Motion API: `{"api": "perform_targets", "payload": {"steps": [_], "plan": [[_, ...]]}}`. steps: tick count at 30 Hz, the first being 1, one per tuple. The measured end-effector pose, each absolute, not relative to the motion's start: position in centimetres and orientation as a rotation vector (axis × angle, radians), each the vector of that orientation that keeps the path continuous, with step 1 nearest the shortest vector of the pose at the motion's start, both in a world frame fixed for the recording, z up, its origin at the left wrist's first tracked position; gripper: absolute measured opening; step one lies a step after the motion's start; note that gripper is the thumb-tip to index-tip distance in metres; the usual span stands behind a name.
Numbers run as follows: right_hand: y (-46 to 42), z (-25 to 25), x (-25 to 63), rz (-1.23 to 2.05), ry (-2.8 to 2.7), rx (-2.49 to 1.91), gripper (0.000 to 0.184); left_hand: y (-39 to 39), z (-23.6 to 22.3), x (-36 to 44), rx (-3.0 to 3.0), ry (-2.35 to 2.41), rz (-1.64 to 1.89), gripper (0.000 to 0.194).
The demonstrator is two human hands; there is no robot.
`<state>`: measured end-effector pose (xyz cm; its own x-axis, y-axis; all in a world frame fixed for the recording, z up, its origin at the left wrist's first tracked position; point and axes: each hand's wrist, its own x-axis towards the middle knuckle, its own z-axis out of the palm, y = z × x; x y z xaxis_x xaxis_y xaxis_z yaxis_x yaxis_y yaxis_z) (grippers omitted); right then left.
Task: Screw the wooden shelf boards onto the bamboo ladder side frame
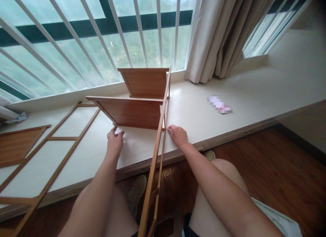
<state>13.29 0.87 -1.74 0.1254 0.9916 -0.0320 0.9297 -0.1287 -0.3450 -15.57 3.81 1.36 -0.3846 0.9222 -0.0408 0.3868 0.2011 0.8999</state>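
A bamboo ladder-like side frame stands on edge across the white window ledge, running from the window out past the ledge's front. Two brown shelf boards join its left side: a near shelf board and a far shelf board. My right hand presses against the frame's right side below the near board, fingers pinched on a small metal piece. My left hand hovers over the ledge just below the near board's front edge, fingers loosely curled, holding nothing.
A second ladder frame lies flat on the ledge at left, next to another brown board. A small packet lies on the ledge at right. Beige curtains hang behind. Below are my knees, shoes and wooden floor.
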Motion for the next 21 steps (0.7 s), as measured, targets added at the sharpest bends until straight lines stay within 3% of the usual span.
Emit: {"api": "perform_targets", "payload": {"steps": [1, 5, 7, 11, 21], "plan": [[0.8, -1.7, 13.1, 0.381, -1.897, -2.161, 0.031, 2.2, 2.7, -15.0, 1.233, 1.724, 1.055, 0.051], [0.4, -1.8, 11.9, 0.419, -1.922, -2.129, 0.031, -5.1, 10.2, -12.0, 1.263, 1.11, 0.578, 0.069], [0.0, -1.7, 11.3, 0.426, -1.929, -2.115, 0.032, -8.1, 13.8, -10.5, 1.346, 1.02, 0.361, 0.065], [-0.8, -1.0, 10.3, 0.465, -1.94, -2.136, 0.032, -10.8, 17.9, -9.7, 1.421, 1.145, 0.11, 0.051], [-2.5, 0.1, 8.4, 0.525, -1.975, -2.086, 0.03, -10.8, 20.5, -13.3, 1.752, 1.468, -0.077, 0.037]]}}
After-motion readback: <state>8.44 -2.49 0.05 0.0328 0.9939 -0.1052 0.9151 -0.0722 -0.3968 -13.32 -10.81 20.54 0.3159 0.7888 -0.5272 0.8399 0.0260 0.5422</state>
